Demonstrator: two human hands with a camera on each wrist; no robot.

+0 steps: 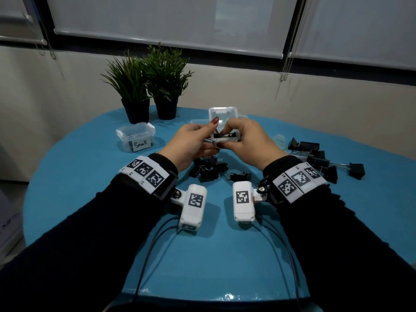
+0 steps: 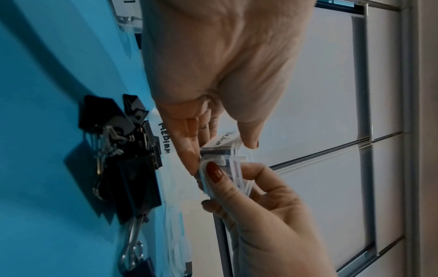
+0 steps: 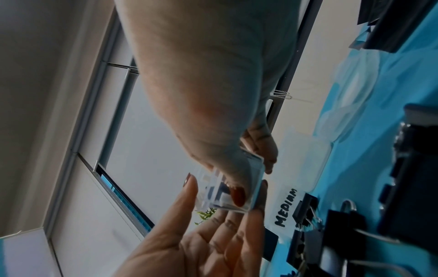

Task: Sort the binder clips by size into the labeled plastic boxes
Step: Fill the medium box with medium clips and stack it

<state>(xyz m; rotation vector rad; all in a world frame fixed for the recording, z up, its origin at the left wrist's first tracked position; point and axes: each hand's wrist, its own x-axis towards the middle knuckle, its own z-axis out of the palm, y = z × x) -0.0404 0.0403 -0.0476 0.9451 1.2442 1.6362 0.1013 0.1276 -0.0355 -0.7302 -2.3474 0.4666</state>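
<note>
The left hand and the right hand both pinch a little clear box, held up between their fingers. Its lid stands open, just past the fingertips. A pile of black clips lies on the blue table, right under the hands.
</note>
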